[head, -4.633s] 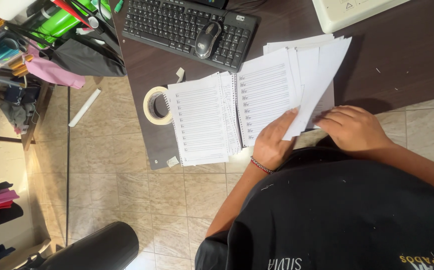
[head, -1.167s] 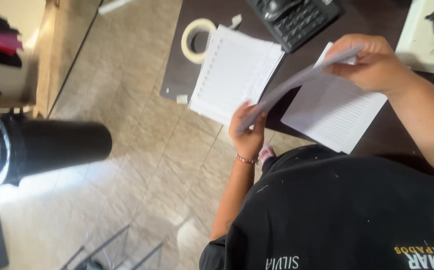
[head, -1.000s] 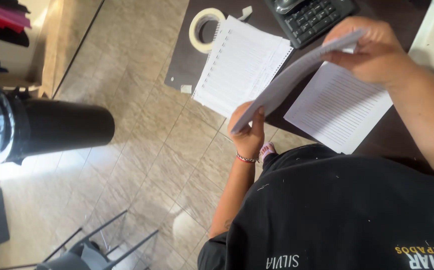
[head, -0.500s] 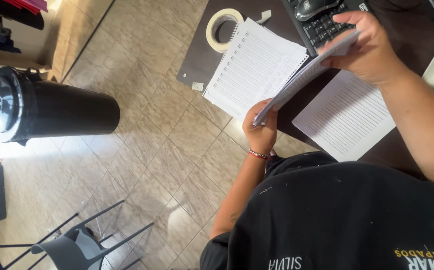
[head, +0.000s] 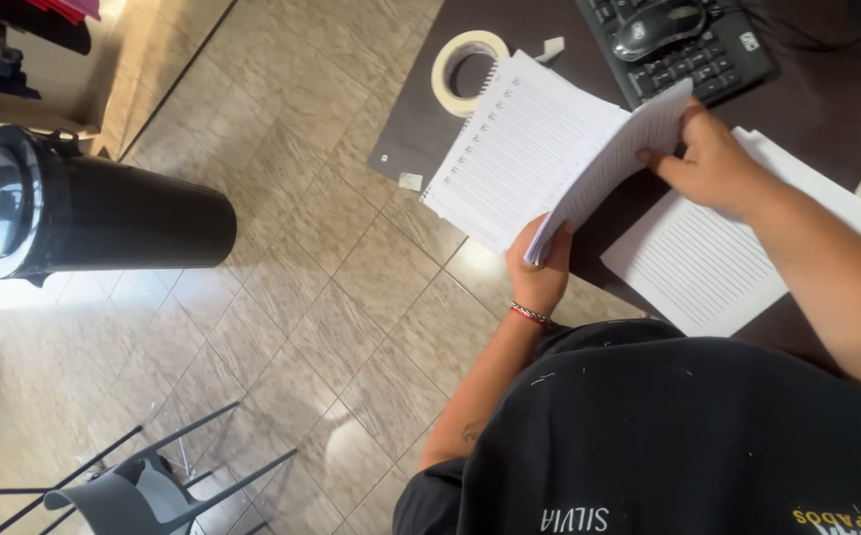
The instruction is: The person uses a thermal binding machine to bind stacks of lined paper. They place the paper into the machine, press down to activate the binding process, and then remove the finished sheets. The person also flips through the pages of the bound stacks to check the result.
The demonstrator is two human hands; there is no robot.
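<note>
Both hands' grip fans a white, line-printed spiral notebook [head: 530, 159] open.

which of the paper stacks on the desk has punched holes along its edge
The lined stack beside the roll of tape, held by both hands. The loose sheets under the right forearm show no holes.

Your white spiral-bound pad of lined sheets [head: 525, 159] hangs over the near left edge of the dark brown desk [head: 827, 89]. Your left hand [head: 539, 272] is under its near corner, off the desk edge; your right hand [head: 713, 163] rests on its lifted right side. A cream roll of tape [head: 467, 69] lies at the desk's left edge, just behind the pad. The black keyboard [head: 698, 54], with a black mouse [head: 660, 18] on it, sits further back. A loose white lined sheet [head: 718, 258] lies to the pad's right, near the front edge.
</note>
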